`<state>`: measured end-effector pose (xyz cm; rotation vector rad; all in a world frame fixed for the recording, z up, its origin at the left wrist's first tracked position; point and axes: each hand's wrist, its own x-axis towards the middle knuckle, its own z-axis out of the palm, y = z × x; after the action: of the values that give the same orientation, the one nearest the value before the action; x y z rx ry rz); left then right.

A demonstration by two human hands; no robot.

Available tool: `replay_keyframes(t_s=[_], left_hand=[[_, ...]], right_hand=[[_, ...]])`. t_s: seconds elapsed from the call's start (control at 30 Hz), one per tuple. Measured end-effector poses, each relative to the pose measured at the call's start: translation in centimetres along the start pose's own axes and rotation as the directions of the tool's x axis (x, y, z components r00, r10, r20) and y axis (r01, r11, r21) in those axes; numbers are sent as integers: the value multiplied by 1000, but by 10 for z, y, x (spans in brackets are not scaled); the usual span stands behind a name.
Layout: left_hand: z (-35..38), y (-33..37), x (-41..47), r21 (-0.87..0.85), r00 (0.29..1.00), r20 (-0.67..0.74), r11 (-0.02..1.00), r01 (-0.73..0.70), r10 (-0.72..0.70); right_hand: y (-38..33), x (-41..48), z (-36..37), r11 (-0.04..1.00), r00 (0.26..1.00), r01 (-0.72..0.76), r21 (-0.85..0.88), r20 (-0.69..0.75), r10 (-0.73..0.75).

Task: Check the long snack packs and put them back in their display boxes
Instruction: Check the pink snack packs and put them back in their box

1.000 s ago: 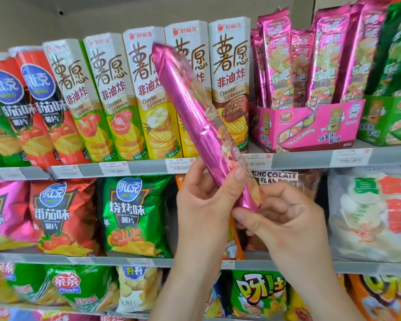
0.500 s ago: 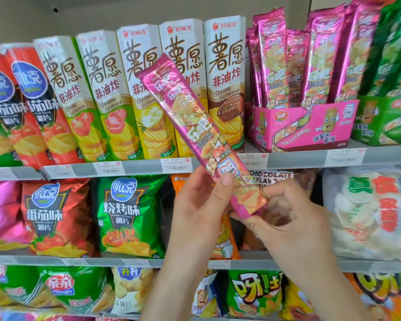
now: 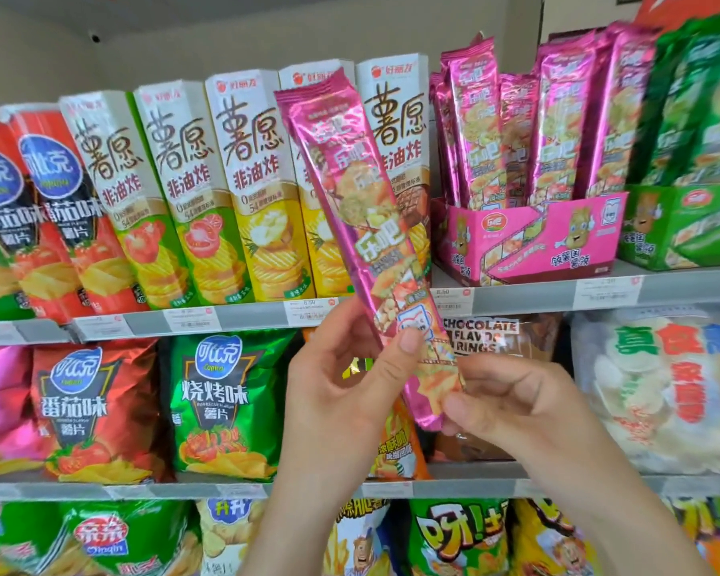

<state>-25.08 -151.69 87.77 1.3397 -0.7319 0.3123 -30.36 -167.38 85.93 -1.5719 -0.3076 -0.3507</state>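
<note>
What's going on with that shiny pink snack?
A person in a shop holds one long pink snack pack up, printed front facing them. The left hand grips it low down, and the right hand pinches its bottom end. More packs like it stand in the pink display box on the upper shelf to the right; this one is not back in yet.

Pink snack pack (image 3: 362,226): print smeared, small text unreadable. Fingertips of the left hand (image 3: 341,392) go out of sight behind it. The pack covers most of one white chip box (image 3: 323,259). Orange bag (image 3: 395,446), middle shelf: largely hidden by the hand and the pack. Price tags (image 3: 313,310): too small to read. Green display box (image 3: 682,226) cut by the right edge. Bottom-shelf bags (image 3: 458,534) cut by the lower edge, as are both forearms, left and below the right hand (image 3: 524,401).
</note>
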Motion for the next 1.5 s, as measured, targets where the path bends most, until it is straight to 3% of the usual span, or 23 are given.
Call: replay_keyframes(t_s=[0.1,0.27,0.47,0.57,0.67,0.77,0.9,1.0,1.1,1.2,1.33,1.37,1.43,1.5], left_hand=[[-1,1,4,-82,1000,-3,997,7,-8],[-6,9,19,-414,998,10,908,58,-59],[11,9,24,-345,998,-45,938,23,-40],[19,9,27,-311,999,-19,950,30,-38],[24,18,47,-391,997,-72,921,9,-40],[23,32,72,-419,990,-139,904,-83,26],[47,36,84,-291,987,-94,944,-154,131],[72,39,88,-201,982,-69,962,-184,173],[90,46,94,-194,985,2,966,-171,175],[104,56,103,-256,972,191,963,-85,137],[108,68,122,-252,851,517,967,46,94],[107,70,128,-207,813,574,978,33,94],[109,77,141,2,789,606,991,-131,103],[117,83,152,234,779,614,914,-332,126]], right_hand=[[-5,-2,-9,1000,999,7,-29,32,-6],[-6,-7,-20,992,999,8,-124,50,-1],[-6,-11,-16,995,998,55,-83,-5,-56],[-6,-8,2,963,988,139,-233,-29,-150],[-1,-7,11,874,956,215,-436,-90,-280],[8,-9,0,864,962,156,-479,-123,-243],[13,-10,-19,863,982,51,-502,-133,-135],[2,-1,-22,824,971,94,-559,-132,-201],[-11,11,-24,700,907,168,-695,-170,-386],[-26,21,-38,664,830,179,-726,-251,-498],[-55,30,-68,654,761,232,-720,-284,-583],[-63,32,-76,672,771,243,-700,-281,-572],[-74,38,-89,767,847,236,-597,-260,-464],[-82,45,-102,815,894,208,-541,-234,-383]])
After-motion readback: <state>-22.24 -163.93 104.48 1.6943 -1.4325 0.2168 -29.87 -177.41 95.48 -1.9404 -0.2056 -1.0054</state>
